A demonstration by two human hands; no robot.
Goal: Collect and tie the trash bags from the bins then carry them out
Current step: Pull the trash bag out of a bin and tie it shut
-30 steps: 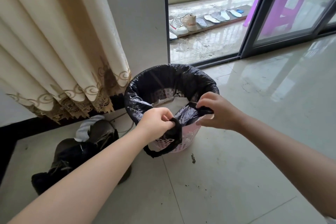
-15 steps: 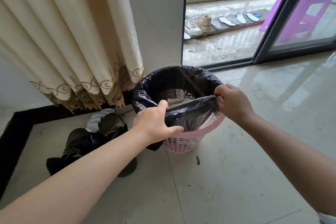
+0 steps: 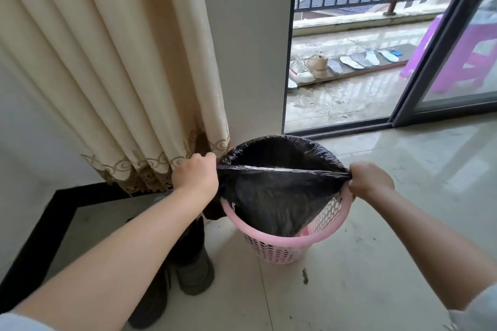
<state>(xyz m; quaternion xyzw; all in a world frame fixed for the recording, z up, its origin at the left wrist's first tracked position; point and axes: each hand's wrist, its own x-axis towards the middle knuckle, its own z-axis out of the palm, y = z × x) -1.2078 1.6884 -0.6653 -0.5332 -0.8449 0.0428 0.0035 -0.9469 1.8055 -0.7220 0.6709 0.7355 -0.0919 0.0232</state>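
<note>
Near rim of the black trash bag (image 3: 271, 204) pulled off the pink bin (image 3: 289, 246) and stretched taut between your two hands.

Your left hand (image 3: 195, 175) is clenched on the bag's left edge and your right hand (image 3: 369, 179) on its right edge, fingers fully curled around bunched plastic. The far half of the bag is still folded over the bin's back rim, beside the curtain (image 3: 113, 75). The film looks thin: pulling the edges farther apart may tear it at either fist. Lifting before the far rim is freed would likely tip the light bin toward the boots (image 3: 188, 271) on the floor.
</note>
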